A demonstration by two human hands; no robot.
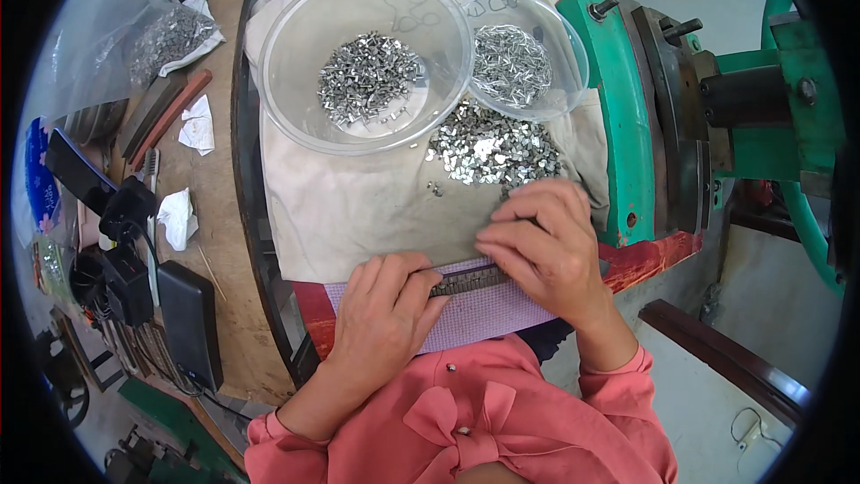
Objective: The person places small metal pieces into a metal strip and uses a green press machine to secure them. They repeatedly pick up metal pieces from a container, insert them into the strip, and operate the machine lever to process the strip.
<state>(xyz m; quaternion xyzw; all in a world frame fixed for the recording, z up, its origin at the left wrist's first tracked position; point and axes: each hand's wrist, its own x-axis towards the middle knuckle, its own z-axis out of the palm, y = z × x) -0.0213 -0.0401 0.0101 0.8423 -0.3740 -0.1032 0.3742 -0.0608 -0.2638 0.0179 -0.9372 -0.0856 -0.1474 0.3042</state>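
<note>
A narrow dark metal strip with a row of slots (472,281) lies across the purple cloth (466,318) close to my body. My left hand (385,309) grips its left end, fingers curled over it. Over the strip's right part is my right hand (551,246), its thumb and fingertips drawn together; whether a small piece is between them I cannot make out. Just beyond that hand, a loose heap of small shiny metal pieces (493,148) is spread on the beige cloth (340,215).
A large clear tub (278,116) of small metal pieces and a smaller clear bowl (578,63) of thin metal pins stand behind the heap. A green machine (627,125) borders the right side. On the left wooden table (233,305) are a black power bank (188,323) and a plastic bag (98,45).
</note>
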